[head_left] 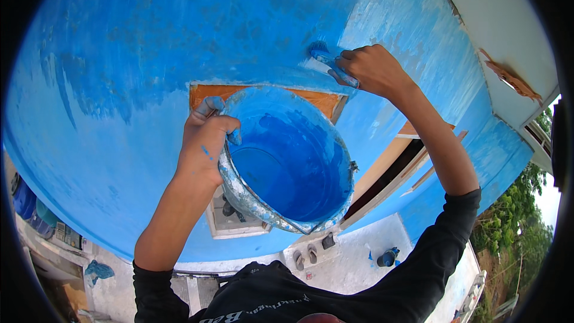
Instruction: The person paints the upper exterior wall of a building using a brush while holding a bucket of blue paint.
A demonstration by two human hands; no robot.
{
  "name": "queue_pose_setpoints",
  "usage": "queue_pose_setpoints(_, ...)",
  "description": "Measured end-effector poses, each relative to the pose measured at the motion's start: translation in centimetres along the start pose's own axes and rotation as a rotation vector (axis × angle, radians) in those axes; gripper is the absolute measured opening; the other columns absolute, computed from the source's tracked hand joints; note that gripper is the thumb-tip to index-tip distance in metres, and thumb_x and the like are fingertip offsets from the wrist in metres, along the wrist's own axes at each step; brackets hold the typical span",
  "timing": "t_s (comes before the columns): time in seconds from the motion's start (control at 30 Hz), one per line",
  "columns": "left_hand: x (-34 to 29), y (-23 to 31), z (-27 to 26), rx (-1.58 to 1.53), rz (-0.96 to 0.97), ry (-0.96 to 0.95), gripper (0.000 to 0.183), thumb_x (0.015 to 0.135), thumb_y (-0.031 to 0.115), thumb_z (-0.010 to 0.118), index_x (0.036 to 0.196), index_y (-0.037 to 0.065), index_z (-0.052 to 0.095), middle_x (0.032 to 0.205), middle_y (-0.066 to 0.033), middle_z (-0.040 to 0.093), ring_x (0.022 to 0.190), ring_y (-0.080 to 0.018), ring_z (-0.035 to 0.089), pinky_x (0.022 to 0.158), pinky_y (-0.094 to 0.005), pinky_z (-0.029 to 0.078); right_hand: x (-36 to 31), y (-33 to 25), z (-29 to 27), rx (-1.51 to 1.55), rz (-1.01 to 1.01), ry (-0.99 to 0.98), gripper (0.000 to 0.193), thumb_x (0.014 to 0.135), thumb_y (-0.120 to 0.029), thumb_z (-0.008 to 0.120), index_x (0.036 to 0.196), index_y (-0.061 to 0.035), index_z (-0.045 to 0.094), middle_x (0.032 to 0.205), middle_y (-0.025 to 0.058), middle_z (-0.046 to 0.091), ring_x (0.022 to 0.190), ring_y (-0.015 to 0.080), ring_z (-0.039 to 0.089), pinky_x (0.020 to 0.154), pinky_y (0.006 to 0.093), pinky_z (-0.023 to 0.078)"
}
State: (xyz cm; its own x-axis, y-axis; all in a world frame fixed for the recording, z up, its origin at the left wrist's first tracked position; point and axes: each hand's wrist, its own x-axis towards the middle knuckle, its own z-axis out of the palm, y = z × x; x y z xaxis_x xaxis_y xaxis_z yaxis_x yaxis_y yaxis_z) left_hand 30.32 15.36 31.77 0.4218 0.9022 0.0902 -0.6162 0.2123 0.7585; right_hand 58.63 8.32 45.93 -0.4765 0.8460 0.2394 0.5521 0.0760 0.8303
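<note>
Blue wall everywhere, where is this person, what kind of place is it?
Probably outdoors, high up on the outside of a building being painted. The big wet blue-painted wall fills the view, green trees stand at the right, and small sandals on the grey concrete ground lie far below the round paint-splashed bucket of blue paint.

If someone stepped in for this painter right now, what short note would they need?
Left hand: grips the rim of the paint bucket, held up near the wall; blue paint inside.
Right hand: holds the brush, bristles against the blue wall.
Done: most of the wall is deep blue.
Left: the streaky, paler patch right of the brush; the orange frame behind the bucket is unpainted.
</note>
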Motion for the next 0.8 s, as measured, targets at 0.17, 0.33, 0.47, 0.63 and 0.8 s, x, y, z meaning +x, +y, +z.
queue_pose_setpoints(0.17,0.2,0.0,0.2,0.011,0.015,0.001,0.030,0.070,-0.015,0.054,0.084,0.012,0.056,0.072,-0.0054,0.061,0.056,-0.0132,0.060,0.044,-0.0283,0.048,-0.5,1.3,-0.9,0.184,0.086,-0.112,0.028,0.090,-0.036,0.067,0.087,-0.0091,0.073,0.079,0.0093,0.072,0.067,0.0272,0.068,0.063,0.0380,0.055)
queue_pose_setpoints(0.33,-0.2,0.3,0.6,-0.011,0.001,-0.006,0.031,0.071,-0.015,0.055,0.085,0.012,0.056,0.076,-0.0054,0.063,0.058,-0.0134,0.062,0.046,-0.0287,0.051,0.8,8.6,-2.0,-0.004,0.269,0.217,0.032,0.093,-0.042,0.063,0.094,-0.0125,0.076,0.074,0.0089,0.071,0.063,0.0279,0.067,0.062,0.0358,0.055)
queue_pose_setpoints(0.47,-0.1,0.2,0.2,-0.015,-0.013,-0.009,0.030,0.071,-0.015,0.055,0.084,0.012,0.056,0.076,-0.0044,0.062,0.058,-0.0130,0.061,0.045,-0.0287,0.051,1.2,12.7,-3.7,-0.249,0.346,0.379,0.027,0.094,-0.038,0.064,0.092,-0.0130,0.075,0.076,0.0089,0.072,0.059,0.0238,0.067,0.060,0.0333,0.056)
queue_pose_setpoints(0.63,0.0,0.3,-0.4,0.019,0.009,-0.009,0.029,0.072,-0.014,0.055,0.084,0.012,0.056,0.073,-0.0036,0.060,0.056,-0.0124,0.060,0.043,-0.0279,0.048,2.1,9.6,-2.3,-0.232,0.303,0.231,0.028,0.093,-0.034,0.063,0.085,-0.0081,0.070,0.073,0.0109,0.070,0.062,0.0276,0.068,0.061,0.0347,0.056)
queue_pose_setpoints(0.8,-0.7,0.4,0.6,0.012,0.024,0.008,0.028,0.071,-0.014,0.055,0.083,0.012,0.056,0.068,-0.0039,0.058,0.052,-0.0121,0.057,0.041,-0.0273,0.045,0.5,4.9,-2.5,-0.050,0.195,0.039,0.029,0.090,-0.034,0.066,0.079,-0.0074,0.070,0.082,0.0120,0.071,0.065,0.0294,0.067,0.064,0.0374,0.055)
